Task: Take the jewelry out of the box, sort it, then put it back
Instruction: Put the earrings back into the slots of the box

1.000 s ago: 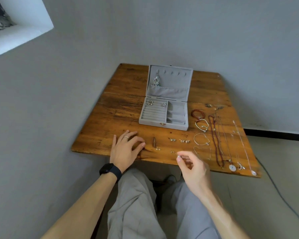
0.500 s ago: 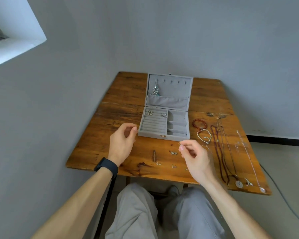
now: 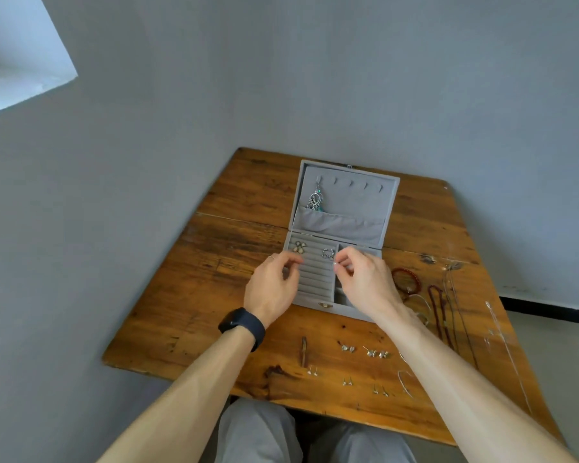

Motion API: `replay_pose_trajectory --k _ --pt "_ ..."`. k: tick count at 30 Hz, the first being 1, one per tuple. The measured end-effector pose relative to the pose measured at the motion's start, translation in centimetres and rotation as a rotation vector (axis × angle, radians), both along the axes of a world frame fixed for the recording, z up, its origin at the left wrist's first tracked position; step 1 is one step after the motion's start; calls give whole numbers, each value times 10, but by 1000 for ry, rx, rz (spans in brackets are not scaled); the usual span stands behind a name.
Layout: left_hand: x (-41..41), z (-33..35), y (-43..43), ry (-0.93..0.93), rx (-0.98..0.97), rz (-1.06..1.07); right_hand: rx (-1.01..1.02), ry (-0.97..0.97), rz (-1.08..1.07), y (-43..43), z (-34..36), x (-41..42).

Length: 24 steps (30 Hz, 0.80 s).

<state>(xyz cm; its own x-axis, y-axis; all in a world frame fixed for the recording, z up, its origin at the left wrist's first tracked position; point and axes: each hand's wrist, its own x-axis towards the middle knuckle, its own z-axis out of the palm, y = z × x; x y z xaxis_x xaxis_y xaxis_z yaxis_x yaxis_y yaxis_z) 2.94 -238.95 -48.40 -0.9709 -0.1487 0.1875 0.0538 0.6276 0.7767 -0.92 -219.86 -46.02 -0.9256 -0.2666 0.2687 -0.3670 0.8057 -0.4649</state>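
Observation:
The grey jewelry box [image 3: 348, 208] lies open in the middle of the wooden table [image 3: 214, 295]. A dangling earring [image 3: 315, 200] hangs in its lid. Flower earrings [image 3: 299, 247] and a small silver piece [image 3: 328, 253] sit in the ring rolls. My right hand [image 3: 365, 282] hovers over the tray and pinches a tiny stud earring [image 3: 335, 263] between thumb and forefinger. Over the tray's left edge, my left hand [image 3: 274, 285] has its fingertips pinched together, and I see nothing between them.
Several small earrings [image 3: 376, 354] and a brown stick-shaped piece [image 3: 303, 350] lie near the table's front edge. A red bead bracelet [image 3: 406, 279], dark necklaces [image 3: 443, 312] and a silver chain [image 3: 505, 345] lie to the right of the box. Grey walls surround the table.
Both hands have moved from the table's front edge up over the box tray. The right hand carried the small stud with it; the left hand lifted off the table and closed its fingers.

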Motion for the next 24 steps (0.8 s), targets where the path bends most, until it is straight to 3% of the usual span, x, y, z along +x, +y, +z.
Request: replay_pose_trajectory --k 5,15,24 --pt "5 -4 3 38 -70 23 172 13 53 -9 0 -10" --pt "18 -6 -3 21 -107 -4 284 -50 23 -21 5 -10" --pt "11 5 -12 -46 -9 -79 161 -142 -124 -28 -5 -9"
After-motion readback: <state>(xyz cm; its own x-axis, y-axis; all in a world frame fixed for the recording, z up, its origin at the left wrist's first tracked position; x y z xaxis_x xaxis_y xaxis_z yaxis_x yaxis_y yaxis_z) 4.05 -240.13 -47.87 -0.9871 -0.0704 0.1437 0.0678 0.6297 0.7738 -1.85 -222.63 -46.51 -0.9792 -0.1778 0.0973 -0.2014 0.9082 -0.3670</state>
